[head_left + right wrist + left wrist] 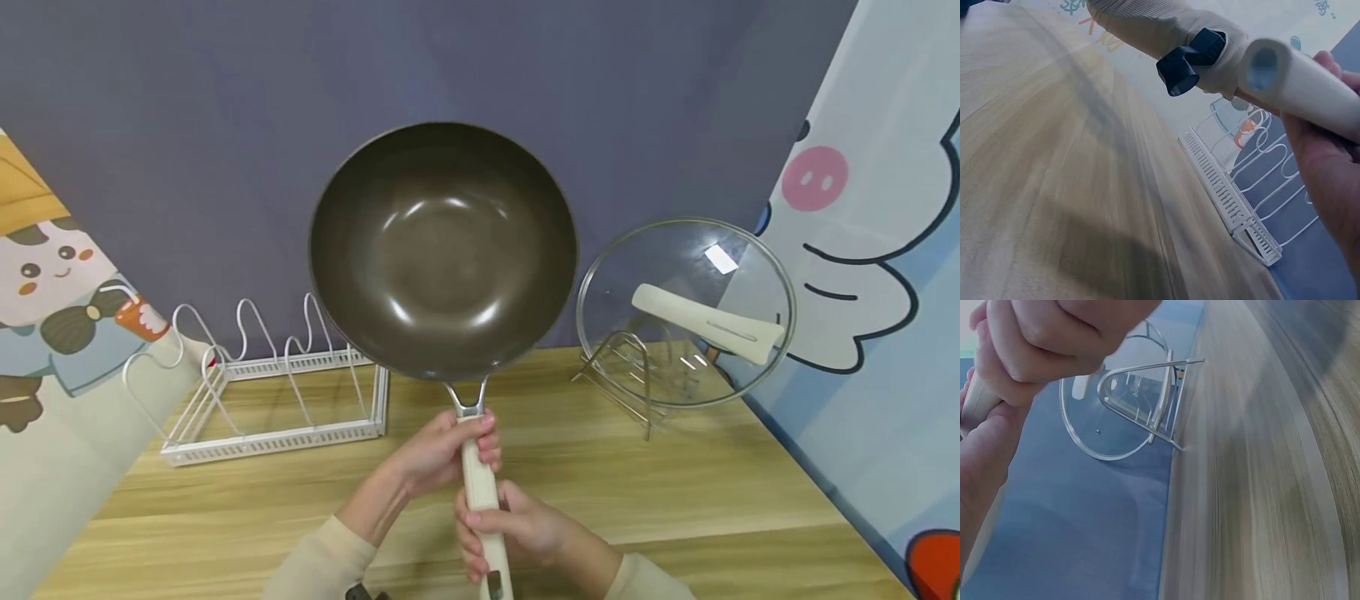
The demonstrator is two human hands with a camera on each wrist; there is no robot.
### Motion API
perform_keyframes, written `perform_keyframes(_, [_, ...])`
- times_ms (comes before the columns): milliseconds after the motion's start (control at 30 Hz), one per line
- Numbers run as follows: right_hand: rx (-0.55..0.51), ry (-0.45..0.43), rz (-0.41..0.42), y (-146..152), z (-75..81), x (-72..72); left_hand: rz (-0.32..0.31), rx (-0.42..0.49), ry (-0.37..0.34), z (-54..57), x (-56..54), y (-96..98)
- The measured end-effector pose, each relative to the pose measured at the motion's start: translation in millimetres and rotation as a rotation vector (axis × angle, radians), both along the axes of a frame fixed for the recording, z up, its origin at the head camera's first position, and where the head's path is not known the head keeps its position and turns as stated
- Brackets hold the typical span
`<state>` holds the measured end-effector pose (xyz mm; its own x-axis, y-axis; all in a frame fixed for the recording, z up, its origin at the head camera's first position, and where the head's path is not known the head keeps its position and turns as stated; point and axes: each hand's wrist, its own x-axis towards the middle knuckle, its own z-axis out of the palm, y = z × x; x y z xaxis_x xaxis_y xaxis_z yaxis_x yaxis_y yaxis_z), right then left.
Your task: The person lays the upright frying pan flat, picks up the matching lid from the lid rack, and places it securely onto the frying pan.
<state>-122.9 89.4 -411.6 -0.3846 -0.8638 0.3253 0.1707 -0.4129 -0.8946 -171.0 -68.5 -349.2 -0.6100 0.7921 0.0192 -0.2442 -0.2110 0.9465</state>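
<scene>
A dark brown wok with a long cream handle is held up above the table, its inside facing me. My left hand grips the handle just below the metal fork that joins it to the pan. Lower down, my right hand is wrapped round the same handle, near its hanging hole. In the left wrist view, the curled fingers of the left hand close round the handle. The handle's end sticks out past the right hand in the right wrist view.
To the left on the wooden table stands a white wire rack with wavy dividers. At the right, a glass lid with a cream grip leans upright in a small metal stand. A grey backdrop rises behind.
</scene>
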Motion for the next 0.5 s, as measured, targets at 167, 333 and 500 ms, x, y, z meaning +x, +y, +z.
perform_keyframes(167, [0.043, -0.008, 0.014, 1.3, -3.8, -0.5, -0.027, -0.027, -0.024, -7.0, -3.4, 1.6])
perform_keyframes(333, [0.060, 0.008, 0.012, 3.8, -11.5, 1.6, -0.054, -0.046, -0.058, -15.6, -3.2, 3.1])
perform_keyframes(500, [0.076, 0.006, -0.002, 6.5, -17.0, 1.2, -0.058, -0.094, -0.029, -18.9, -4.3, 3.5])
